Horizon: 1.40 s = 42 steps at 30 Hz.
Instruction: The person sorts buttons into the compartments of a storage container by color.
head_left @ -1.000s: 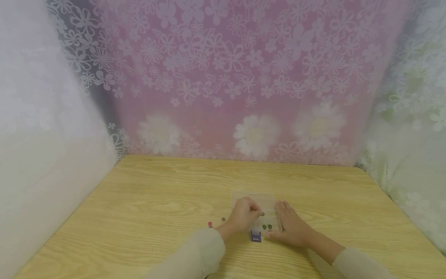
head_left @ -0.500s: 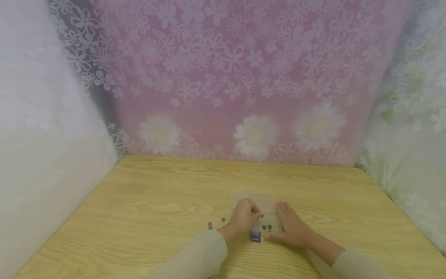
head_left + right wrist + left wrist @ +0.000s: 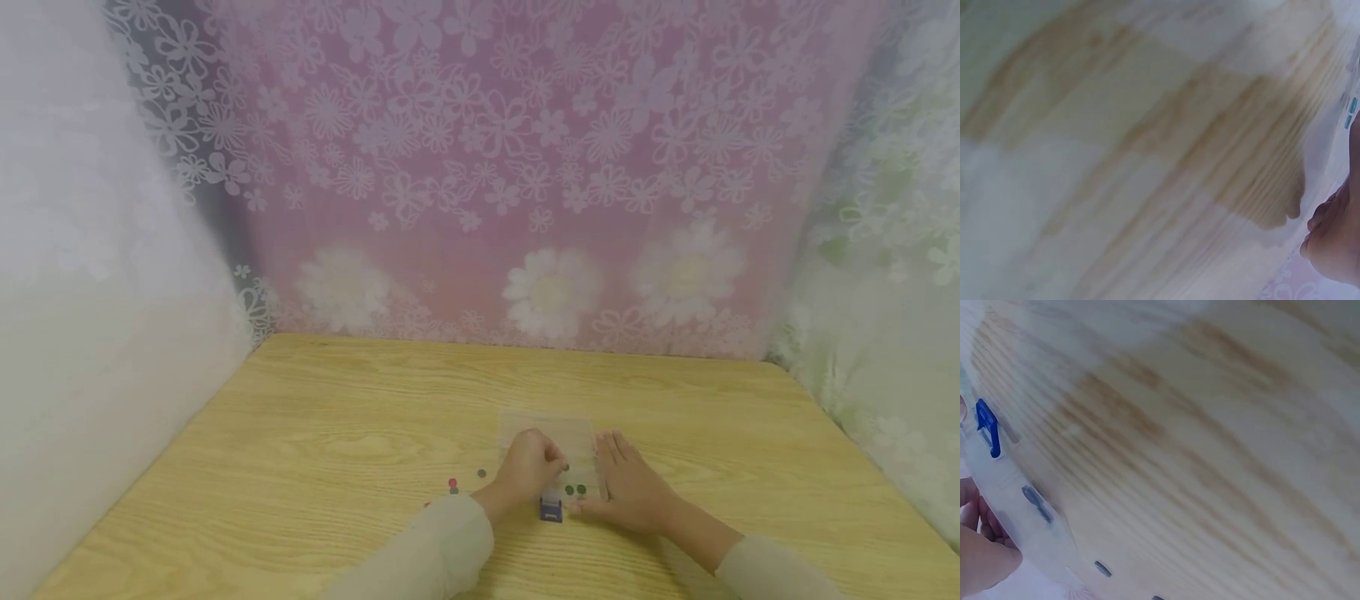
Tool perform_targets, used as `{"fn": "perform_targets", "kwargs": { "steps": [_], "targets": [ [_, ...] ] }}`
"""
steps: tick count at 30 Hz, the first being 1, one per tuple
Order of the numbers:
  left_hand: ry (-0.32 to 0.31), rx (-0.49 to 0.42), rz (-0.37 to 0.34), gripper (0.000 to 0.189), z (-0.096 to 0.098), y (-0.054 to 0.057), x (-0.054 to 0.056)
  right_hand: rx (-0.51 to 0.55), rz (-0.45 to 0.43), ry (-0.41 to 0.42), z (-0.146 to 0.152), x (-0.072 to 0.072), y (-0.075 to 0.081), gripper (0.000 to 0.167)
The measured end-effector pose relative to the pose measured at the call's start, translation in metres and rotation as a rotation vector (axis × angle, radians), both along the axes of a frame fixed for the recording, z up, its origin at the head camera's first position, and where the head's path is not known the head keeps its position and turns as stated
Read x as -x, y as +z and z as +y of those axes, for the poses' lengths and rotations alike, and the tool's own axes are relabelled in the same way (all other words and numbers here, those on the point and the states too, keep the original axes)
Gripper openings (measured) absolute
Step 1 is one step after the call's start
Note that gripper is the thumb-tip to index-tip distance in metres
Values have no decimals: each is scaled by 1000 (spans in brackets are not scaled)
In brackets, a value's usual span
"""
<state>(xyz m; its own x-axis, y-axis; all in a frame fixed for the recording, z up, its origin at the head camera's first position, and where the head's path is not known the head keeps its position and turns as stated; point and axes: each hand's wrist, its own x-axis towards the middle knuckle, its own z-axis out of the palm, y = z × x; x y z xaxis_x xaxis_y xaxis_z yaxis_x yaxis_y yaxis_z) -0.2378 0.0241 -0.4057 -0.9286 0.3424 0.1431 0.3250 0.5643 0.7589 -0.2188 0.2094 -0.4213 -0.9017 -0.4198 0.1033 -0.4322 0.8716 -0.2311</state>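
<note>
A clear plastic box [image 3: 543, 423] with a blue latch [image 3: 551, 510] on its near side lies on the table. My left hand [image 3: 528, 462] reaches over it, thumb and fingertips pinching a small dark disc [image 3: 566, 467]. Two green discs [image 3: 575, 490] show within the box's outline, nearer me. Along the box's right side rests my right hand [image 3: 637, 492], fingers straight and thumb stretched toward the latch. In the left wrist view the left hand [image 3: 985, 562] appears at the edge beyond the box wall [image 3: 1010, 494]. The right wrist view catches part of the right hand [image 3: 1338, 244].
Left of the box, a red disc [image 3: 452, 482] and a grey disc [image 3: 482, 473] lie on the wooden table [image 3: 360, 400]. Another red piece [image 3: 427, 504] peeks out beside the left sleeve [image 3: 442, 542]. A flowered pink curtain [image 3: 435, 167] hangs behind the table.
The left hand's fingertips have lowered slightly toward the near part of the box with the dark disc. The right hand stays at the box's side.
</note>
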Motion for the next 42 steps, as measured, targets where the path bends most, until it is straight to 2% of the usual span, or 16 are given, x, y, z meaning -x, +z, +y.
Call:
{"fn": "perform_targets", "kwargs": {
  "steps": [8,22,32,39,42],
  "targets": [
    [35,60,45,8,4,1,2,-4,2,5,0,0,0,106],
    [49,73,2,7,0,2,1,-7,-26,-11,-1,2,-4,107],
    [36,59,46,7,-10,6,-1,5,-13,-7,1,2,-4,106],
    [3,72,111,7,-19,5,4,17,-29,-16,0,1,-2,106],
    [-5,66,106,7,-22,6,4,14,-30,-19,0,1,-2,106]
  ]
}}
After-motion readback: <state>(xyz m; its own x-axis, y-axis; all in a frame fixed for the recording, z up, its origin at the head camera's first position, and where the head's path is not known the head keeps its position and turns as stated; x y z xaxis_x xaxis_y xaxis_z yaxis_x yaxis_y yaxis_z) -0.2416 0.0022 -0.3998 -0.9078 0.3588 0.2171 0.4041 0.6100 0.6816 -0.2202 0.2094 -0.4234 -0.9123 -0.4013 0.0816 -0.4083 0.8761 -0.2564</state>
